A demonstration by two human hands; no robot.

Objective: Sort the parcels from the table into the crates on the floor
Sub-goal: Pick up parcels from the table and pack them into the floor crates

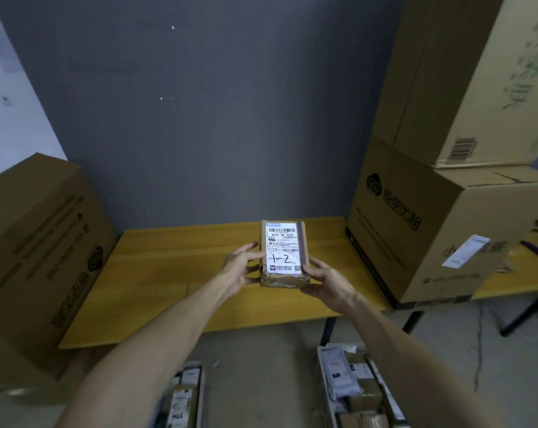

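Grip: left hand (242,268) and right hand (327,282) hold the parcel (284,254) by its sides, label up, over the table (168,273).
Crates: left crate (202,388) at 7 o'clock, right crate (320,375) at 5 o'clock, both part-filled.
Risk: misreading the handwritten mark likely means the wrong crate, and a careless release could drop the parcel between them.

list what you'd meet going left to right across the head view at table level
big cardboard box → left hand → parcel → right hand → stack of two cardboard boxes
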